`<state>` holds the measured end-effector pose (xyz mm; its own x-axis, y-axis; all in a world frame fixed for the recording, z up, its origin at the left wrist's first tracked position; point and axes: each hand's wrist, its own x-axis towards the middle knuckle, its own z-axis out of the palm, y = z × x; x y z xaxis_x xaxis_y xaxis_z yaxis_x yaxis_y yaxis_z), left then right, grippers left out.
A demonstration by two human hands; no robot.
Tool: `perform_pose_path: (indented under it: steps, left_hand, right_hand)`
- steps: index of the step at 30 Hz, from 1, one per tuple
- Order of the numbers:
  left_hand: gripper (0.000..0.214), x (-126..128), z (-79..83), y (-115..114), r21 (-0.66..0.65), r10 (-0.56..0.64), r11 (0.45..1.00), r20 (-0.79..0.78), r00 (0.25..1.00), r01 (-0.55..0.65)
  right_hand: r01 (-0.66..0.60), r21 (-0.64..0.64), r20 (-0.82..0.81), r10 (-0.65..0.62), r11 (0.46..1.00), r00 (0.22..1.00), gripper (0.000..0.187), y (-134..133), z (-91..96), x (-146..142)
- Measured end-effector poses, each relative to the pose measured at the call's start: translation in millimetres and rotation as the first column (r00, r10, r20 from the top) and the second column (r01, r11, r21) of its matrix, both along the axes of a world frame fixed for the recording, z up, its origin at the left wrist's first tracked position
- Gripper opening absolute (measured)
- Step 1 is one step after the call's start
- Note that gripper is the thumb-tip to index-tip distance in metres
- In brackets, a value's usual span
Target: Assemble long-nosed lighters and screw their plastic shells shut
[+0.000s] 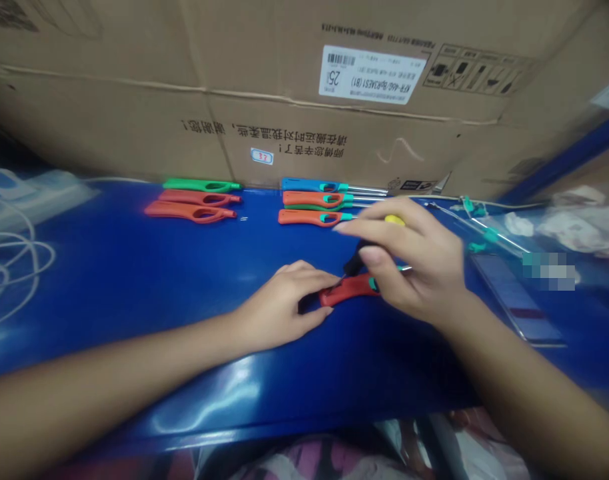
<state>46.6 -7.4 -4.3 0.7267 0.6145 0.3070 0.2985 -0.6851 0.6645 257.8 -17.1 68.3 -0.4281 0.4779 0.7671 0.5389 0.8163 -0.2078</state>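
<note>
A red lighter body (345,289) with a teal trigger lies on the blue table (134,267) in the middle. My left hand (284,308) pinches its left end with thumb and fingers and holds it down. My right hand (409,263) grips a screwdriver (357,261) with a black shaft grip and a yellow cap, its tip pointing down onto the red body near my left fingertips.
Three empty handle shells (194,200), one green and two red-orange, lie at the back left. Several finished lighters (319,200) with metal tubes lie at the back centre. A big cardboard box (304,93) walls the back. White cable (9,267) sits left; loose parts (484,230) right.
</note>
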Motion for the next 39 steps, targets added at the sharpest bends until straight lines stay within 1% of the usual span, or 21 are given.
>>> perform_pose_path:
  steps: [2, 4, 5, 8, 10, 14, 15, 16, 18, 20, 21, 24, 26, 27, 29, 31, 32, 34, 36, 37, 39]
  left_hand:
    - [0.036, -0.2, -0.3, 0.1, -0.005, -0.002, 1.000, -0.007, 1.000, 0.002]
    - [0.038, -0.1, -0.2, 0.4, -0.010, -0.003, 1.000, -0.008, 1.000, 0.003]
    - [0.037, 0.0, 0.0, 0.5, -0.009, -0.005, 1.000, -0.004, 1.000, 0.005]
    - [0.031, 0.3, 1.2, 0.5, -0.005, -0.011, 1.000, 0.003, 1.000, 0.011]
    - [0.028, 0.3, 2.0, 0.1, -0.016, -0.007, 1.000, -0.007, 1.000, 0.007]
    - [0.031, -0.4, 1.6, -0.4, -0.028, -0.002, 1.000, -0.014, 1.000, 0.001]
    - [0.030, -0.4, 1.0, -0.4, -0.023, -0.004, 1.000, -0.010, 1.000, 0.004]
    - [0.030, -0.4, 0.5, -0.4, -0.017, -0.004, 1.000, -0.005, 1.000, 0.004]
    - [0.030, -0.1, -0.4, -0.4, -0.005, -0.003, 1.000, 0.002, 1.000, 0.003]
    - [0.031, 0.4, -0.4, -0.3, 0.000, -0.001, 1.000, 0.003, 1.000, 0.001]
    - [0.032, 0.6, 0.0, -0.2, -0.004, -0.003, 1.000, -0.001, 1.000, 0.003]
    - [0.033, 0.6, 1.3, 0.1, -0.021, -0.010, 1.000, -0.017, 1.000, 0.009]
    - [0.033, 0.4, 1.3, 0.3, -0.025, -0.007, 1.000, -0.021, 1.000, 0.007]
    - [0.034, 0.2, 1.0, 0.4, -0.024, -0.003, 1.000, -0.017, 1.000, 0.002]
    - [0.034, 0.1, 0.2, 0.5, -0.019, 0.001, 1.000, -0.008, 1.000, -0.002]
    - [0.034, 0.2, -0.3, 0.5, -0.017, -0.002, 1.000, -0.001, 1.000, 0.002]
    - [0.035, 0.2, -0.3, 0.4, -0.020, -0.003, 1.000, -0.004, 1.000, 0.003]
    - [0.035, 0.4, 0.1, 0.1, -0.028, 0.000, 1.000, -0.016, 1.000, -0.001]
    - [0.034, 0.4, 0.5, -0.1, -0.031, 0.007, 0.999, -0.019, 1.000, -0.008]
    - [0.033, 0.3, 0.7, -0.2, -0.032, 0.009, 0.999, -0.019, 1.000, -0.010]
    - [0.030, -0.1, 0.8, -0.1, -0.024, 0.005, 1.000, -0.011, 1.000, -0.005]
  right_hand:
    - [-0.073, -0.156, 0.016, 0.076, 0.985, 0.997, 0.034, -1.4, 1.8, -0.4]
    - [-0.115, -0.213, -0.012, 0.115, 0.970, 0.993, 0.041, -3.0, 2.6, -1.3]
    - [-0.104, -0.173, -0.017, 0.103, 0.979, 0.995, 0.042, -3.7, 2.5, -1.8]
    - [-0.015, 0.070, 0.032, 0.013, 0.997, 0.999, 0.042, -6.6, 1.5, -2.3]
    - [0.011, 0.109, 0.083, -0.020, 0.994, 0.996, 0.040, -9.9, 1.6, -2.4]
    - [-0.021, -0.171, 0.094, 0.038, 0.985, 0.995, 0.042, -16.2, 4.9, -2.9]
    - [-0.013, -0.192, 0.097, 0.032, 0.981, 0.995, 0.039, -16.6, 5.7, -2.8]
    - [0.017, -0.164, 0.112, 0.002, 0.986, 0.994, 0.033, -16.4, 6.3, -2.5]
    - [0.105, -0.016, 0.164, -0.101, 0.994, 0.981, 0.021, -14.7, 6.3, -1.6]
    - [0.156, 0.099, 0.200, -0.173, 0.983, 0.964, 0.022, -12.9, 5.2, -0.5]
    - [0.152, 0.099, 0.197, -0.170, 0.983, 0.966, 0.026, -12.4, 4.6, -0.2]
    - [0.070, -0.113, 0.114, -0.057, 0.991, 0.992, 0.041, -12.6, 4.4, -0.2]
    - [0.028, -0.229, 0.061, -0.015, 0.973, 0.998, 0.041, -12.9, 5.4, -0.5]
    - [0.037, -0.223, 0.056, -0.025, 0.974, 0.998, 0.037, -13.0, 6.1, -0.5]
    - [0.101, -0.110, 0.084, -0.092, 0.989, 0.992, 0.029, -13.2, 7.3, -0.3]
    - [0.156, 0.002, 0.113, -0.156, 0.988, 0.981, 0.029, -14.2, 8.5, -0.1]
    - [0.155, 0.005, 0.104, -0.155, 0.988, 0.982, 0.029, -15.1, 9.3, -0.1]
    - [0.073, -0.122, 0.054, -0.067, 0.990, 0.996, 0.033, -17.1, 11.4, -0.4]
    - [-0.061, -0.280, -0.010, 0.060, 0.958, 0.998, 0.039, -18.3, 13.5, -0.8]
    - [-0.110, -0.305, -0.032, 0.106, 0.946, 0.994, 0.037, -18.2, 14.2, -0.9]
    - [-0.093, -0.229, -0.023, 0.090, 0.969, 0.996, 0.026, -16.8, 14.4, -0.7]
